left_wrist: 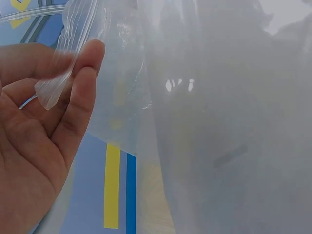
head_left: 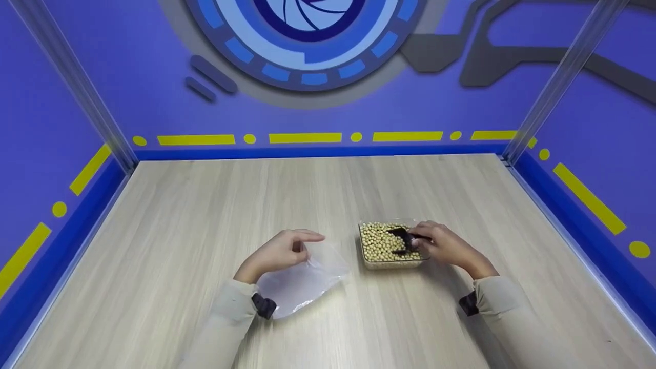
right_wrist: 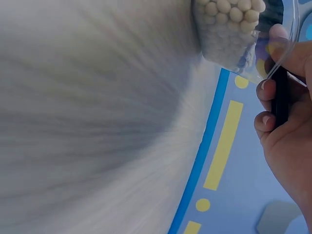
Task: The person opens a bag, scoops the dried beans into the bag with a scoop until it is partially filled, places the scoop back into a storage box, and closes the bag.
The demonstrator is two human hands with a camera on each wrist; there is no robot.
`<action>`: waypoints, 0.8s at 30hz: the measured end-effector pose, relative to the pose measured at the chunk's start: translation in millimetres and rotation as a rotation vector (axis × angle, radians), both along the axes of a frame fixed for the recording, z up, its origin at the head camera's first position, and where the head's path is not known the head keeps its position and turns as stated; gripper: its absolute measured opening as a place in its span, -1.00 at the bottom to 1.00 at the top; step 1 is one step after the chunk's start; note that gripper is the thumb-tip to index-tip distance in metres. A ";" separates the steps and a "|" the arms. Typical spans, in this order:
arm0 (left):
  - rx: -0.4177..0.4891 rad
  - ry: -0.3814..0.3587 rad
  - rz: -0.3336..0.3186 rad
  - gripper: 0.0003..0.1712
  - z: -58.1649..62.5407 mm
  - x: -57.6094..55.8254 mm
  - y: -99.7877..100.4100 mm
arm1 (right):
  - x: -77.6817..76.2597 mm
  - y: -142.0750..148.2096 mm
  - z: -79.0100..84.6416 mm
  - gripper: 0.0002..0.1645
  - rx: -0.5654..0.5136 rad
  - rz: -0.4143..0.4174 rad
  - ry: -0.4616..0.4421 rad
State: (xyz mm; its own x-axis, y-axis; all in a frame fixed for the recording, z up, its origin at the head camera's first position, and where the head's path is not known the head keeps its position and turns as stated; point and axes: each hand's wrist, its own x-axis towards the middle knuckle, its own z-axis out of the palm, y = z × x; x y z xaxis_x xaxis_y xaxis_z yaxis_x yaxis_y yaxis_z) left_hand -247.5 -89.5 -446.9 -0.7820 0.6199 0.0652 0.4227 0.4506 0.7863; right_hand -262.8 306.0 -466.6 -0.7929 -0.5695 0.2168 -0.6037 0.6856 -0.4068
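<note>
My left hand (head_left: 281,252) pinches the top edge of a clear zip bag (head_left: 302,284), which hangs just above the table and looks unfilled. In the left wrist view the bag's ridged zip strip (left_wrist: 73,53) passes between thumb and fingers. To the right stands a clear plastic box (head_left: 392,265) full of pale round beans (head_left: 376,241). With my right hand (head_left: 445,245) I grip the handle of a black scoop (head_left: 405,241), its head down among the beans. The right wrist view shows fingers curled round the black handle (right_wrist: 280,97) beside the box wall.
The wooden table (head_left: 205,205) is closed in by a blue back wall (head_left: 328,115) and blue side walls with yellow marks. Clear posts (head_left: 558,77) rise at the back corners. Each wrist carries a black strap camera (head_left: 264,306).
</note>
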 end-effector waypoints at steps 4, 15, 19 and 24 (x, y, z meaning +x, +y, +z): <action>0.004 -0.003 0.003 -0.44 -0.2 0.2 0.1 | -0.8 0.2 0.8 -0.63 -0.021 -0.007 -0.029; 0.003 -0.001 0.000 -0.42 -0.1 0.1 -0.7 | -3.7 1.9 1.8 -0.64 -0.059 0.010 -0.073; 0.007 -0.007 -0.003 -0.42 -0.6 -0.5 -0.5 | -5.2 3.9 -0.6 -0.65 -0.066 0.019 -0.053; 0.013 -0.016 -0.001 -0.42 -1.4 -0.9 -0.4 | -6.3 5.6 -3.8 -0.64 -0.073 0.011 -0.039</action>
State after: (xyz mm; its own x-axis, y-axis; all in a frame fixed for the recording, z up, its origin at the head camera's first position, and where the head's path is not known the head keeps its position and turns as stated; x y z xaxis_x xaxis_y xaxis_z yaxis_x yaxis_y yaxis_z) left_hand -248.4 -89.9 -448.3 -0.7822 0.6200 0.0611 0.4108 0.4396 0.7988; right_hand -269.1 311.5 -470.4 -0.7955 -0.5618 0.2270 -0.5935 0.6467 -0.4790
